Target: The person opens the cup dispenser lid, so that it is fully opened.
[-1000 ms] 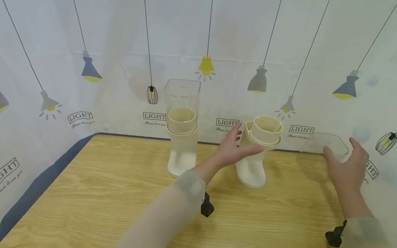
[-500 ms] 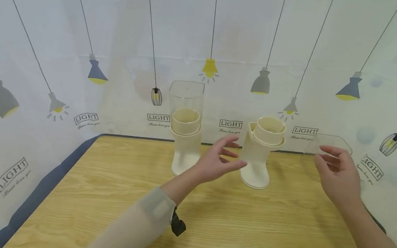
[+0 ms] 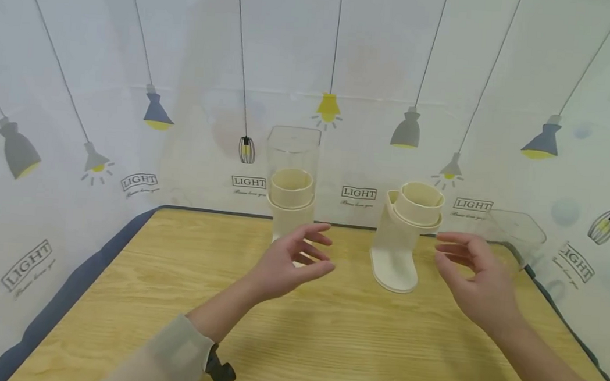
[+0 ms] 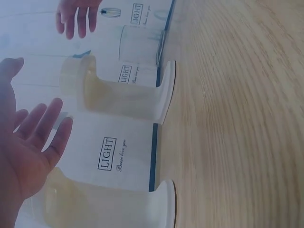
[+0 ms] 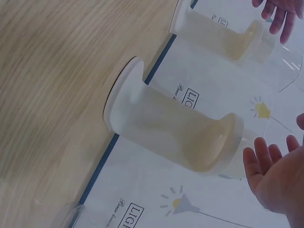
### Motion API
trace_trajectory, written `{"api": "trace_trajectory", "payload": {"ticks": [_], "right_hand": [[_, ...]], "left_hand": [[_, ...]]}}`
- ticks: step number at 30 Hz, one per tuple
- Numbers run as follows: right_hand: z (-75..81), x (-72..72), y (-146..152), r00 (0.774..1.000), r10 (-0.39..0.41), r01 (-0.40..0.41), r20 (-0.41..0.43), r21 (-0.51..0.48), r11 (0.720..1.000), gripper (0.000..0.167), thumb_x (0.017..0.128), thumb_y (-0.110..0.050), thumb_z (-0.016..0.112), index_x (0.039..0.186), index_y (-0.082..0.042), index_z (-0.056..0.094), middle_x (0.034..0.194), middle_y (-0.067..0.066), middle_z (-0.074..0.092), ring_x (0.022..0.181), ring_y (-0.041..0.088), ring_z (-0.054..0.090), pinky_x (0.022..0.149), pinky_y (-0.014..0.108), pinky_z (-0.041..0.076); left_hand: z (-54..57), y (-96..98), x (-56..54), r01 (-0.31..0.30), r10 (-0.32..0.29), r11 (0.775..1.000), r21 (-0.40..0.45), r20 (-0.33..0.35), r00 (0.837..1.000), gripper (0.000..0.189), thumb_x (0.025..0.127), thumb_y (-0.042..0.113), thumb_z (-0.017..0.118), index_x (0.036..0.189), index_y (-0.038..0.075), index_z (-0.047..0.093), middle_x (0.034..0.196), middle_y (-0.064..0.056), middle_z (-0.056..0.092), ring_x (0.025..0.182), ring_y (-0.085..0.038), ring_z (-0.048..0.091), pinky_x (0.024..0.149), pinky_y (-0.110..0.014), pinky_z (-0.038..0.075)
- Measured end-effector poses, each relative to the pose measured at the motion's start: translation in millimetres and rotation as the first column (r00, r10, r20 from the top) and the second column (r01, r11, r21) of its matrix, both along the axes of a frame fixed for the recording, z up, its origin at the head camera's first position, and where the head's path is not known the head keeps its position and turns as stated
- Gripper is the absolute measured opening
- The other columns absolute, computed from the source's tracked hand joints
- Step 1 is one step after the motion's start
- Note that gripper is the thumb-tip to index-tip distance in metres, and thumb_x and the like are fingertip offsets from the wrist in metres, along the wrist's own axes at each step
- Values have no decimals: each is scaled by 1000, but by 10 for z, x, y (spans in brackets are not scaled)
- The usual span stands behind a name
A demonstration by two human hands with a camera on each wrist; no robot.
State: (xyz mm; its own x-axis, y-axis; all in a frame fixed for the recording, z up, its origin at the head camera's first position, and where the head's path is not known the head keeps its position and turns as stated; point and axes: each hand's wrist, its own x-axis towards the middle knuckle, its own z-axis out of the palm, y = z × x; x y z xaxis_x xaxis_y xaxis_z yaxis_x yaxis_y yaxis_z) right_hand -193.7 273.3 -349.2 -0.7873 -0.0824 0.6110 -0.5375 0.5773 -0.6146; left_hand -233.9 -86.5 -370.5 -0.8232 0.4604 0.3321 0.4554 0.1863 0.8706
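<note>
Two cream dispenser stands with round collars stand upright at the back of the table. The left stand carries a clear container upright on top. On the right stand only the open collar shows. Another clear container sits near the back right corner, partly behind my right hand. That hand is in the air right of the right stand, fingers loosely bent, holding nothing. My left hand hovers in front of the left stand and hides its foot. Its fingers are spread and empty.
A wooden table bears everything. Behind it hangs a white curtain printed with lamps and lettering, its dark blue lower band along the table's edges. Each wrist wears a small black camera mount.
Both hands have moved left: the left one from the right stand to in front of the left stand, the right one away from the clear container. The stands stay put; the view shifts slightly.
</note>
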Motion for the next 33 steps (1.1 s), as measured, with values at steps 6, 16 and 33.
{"api": "trace_trajectory", "payload": {"ticks": [6,16,33], "right_hand": [[74,4,-282,996,88,-88,4,21,996,32,102,2,70,133,-2,68,128,-4,69,112,-11,67,99,6,51],[198,-86,-676,989,132,-137,61,90,986,30,105,-9,71,135,-8,68,132,13,68,118,15,72,102,10,52],[582,-570,-1312,974,210,-219,80,133,966,40,103,-14,73,141,-6,64,143,16,63,129,35,68,111,54,58]], "left_hand": [[16,-303,76,-73,73,997,-16,-2,997,63,100,20,82,157,22,55,138,-5,71,114,-19,76,98,-36,64],[-22,-732,47,-167,167,986,-22,1,986,63,99,16,82,157,16,56,137,-13,72,111,-22,77,96,-36,63],[37,-1004,-489,-265,266,963,-42,21,964,70,103,27,80,164,15,48,151,-18,64,127,-35,72,97,-48,64]]}}
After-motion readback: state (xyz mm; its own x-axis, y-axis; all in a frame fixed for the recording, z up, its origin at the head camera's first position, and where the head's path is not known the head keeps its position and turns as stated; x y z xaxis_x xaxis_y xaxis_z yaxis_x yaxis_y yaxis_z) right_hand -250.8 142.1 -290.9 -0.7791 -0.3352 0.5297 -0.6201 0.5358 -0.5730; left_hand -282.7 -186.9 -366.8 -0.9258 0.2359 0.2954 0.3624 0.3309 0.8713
